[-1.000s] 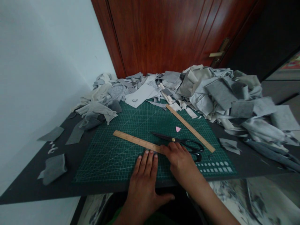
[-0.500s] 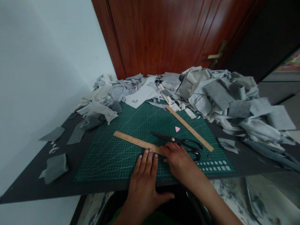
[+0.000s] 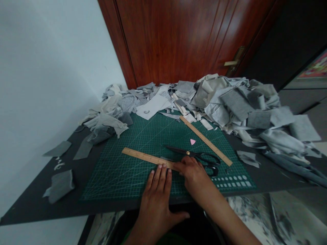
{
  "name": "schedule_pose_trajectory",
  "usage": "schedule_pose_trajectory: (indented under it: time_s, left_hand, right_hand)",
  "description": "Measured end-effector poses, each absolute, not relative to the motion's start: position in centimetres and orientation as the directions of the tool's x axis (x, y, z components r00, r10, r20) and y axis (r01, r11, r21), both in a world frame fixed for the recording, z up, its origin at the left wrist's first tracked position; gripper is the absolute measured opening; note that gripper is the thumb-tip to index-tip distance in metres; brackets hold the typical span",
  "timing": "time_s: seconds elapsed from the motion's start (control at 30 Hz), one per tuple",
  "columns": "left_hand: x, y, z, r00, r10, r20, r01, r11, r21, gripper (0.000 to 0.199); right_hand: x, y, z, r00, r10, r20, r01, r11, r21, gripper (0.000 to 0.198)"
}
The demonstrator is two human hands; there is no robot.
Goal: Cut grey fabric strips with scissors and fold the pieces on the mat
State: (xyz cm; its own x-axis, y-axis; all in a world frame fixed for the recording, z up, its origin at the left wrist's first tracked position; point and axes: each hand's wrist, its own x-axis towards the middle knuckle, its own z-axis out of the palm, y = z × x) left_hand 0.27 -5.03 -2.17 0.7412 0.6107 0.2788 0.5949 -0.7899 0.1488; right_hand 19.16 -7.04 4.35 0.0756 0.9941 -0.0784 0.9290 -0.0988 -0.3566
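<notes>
A wooden ruler point(image 3: 143, 155) lies slanted on the green cutting mat point(image 3: 112, 180). My left hand point(image 3: 156, 195) is spread flat, its fingertips resting on the ruler's lower edge and the thumb out to the side. My right hand point(image 3: 194, 173) has its fingers closed around the ruler's right end, which they hide. Black-handled scissors point(image 3: 188, 153) lie just beyond the right hand, partly covered by it. A faint pale strip point(image 3: 166, 159) shows along the ruler's upper edge; I cannot make out what it is.
A second wooden ruler point(image 3: 204, 139) lies at the mat's right, with a pink triangular chalk piece point(image 3: 192, 141) beside it. Grey and white fabric scraps point(image 3: 235, 102) are heaped along the back and right. A white sheet point(image 3: 152, 106) with a curved mark lies among them. Loose scraps point(image 3: 61, 185) lie left.
The ruler under my hands has slid slightly down and to the left, and a faint pale strip now shows above it. The left hand stays nearly in place; the right fingers have shifted a little.
</notes>
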Motion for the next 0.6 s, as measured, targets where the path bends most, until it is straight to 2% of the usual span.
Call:
schedule_pose_trajectory:
  time_s: [0.2,0.37,0.53,0.6]
  left_hand:
    - [0.1,-4.9,-2.3,0.741,0.603,0.295,0.602,-0.792,0.105,0.134]
    - [0.0,-4.6,-1.7,0.745,0.588,0.314,0.594,-0.8,0.089,0.124]
    - [1.4,-4.1,-0.1,0.707,0.64,0.301,0.639,-0.761,0.113,0.121]
    - [2.1,-3.7,0.3,0.675,0.67,0.307,0.673,-0.731,0.114,0.111]
  right_hand:
    - [18.4,-7.1,4.7,0.111,0.99,-0.088,0.941,-0.133,-0.312,0.057]
    - [18.4,-6.8,4.9,0.114,0.988,-0.105,0.948,-0.14,-0.286,0.054]
    - [18.5,-6.6,5.4,0.098,0.989,-0.11,0.955,-0.124,-0.269,0.052]
    - [18.4,-6.6,5.6,0.099,0.99,-0.101,0.96,-0.121,-0.251,0.052]
